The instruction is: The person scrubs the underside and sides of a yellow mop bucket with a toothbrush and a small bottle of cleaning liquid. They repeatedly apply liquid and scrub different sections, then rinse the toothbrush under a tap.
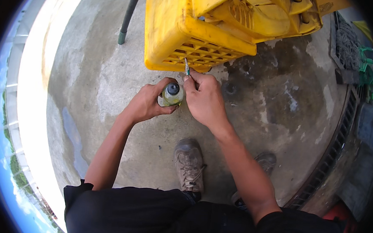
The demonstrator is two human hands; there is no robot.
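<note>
Holds a small clear bottle (173,99) in the left hand (149,99), over the grey floor (107,86) and just below a yellow plastic crate (166,34). Curls around the bottle's left side, fingers on the far side and thumb on the near side, with the dark cap (173,88) facing up. Pinches a thin tool (187,67) between thumb and finger of the right hand (205,98), right beside the bottle, tip pointing toward the crate. Cannot tell what kind of tool.

Looks light, the bottle, and easy to lift with one hand. Seems to have something yellow-green inside, so may slosh when tipped. Could be plastic and a bit soft to squeeze, but hard to be sure. May get slippery if wet or oily. Best to hold around the middle, not by the cap. Looks light and stiff, the tool; best to hold by the end away from the tip.

Cannot read any words or find a brand on bottle or tool.
</note>
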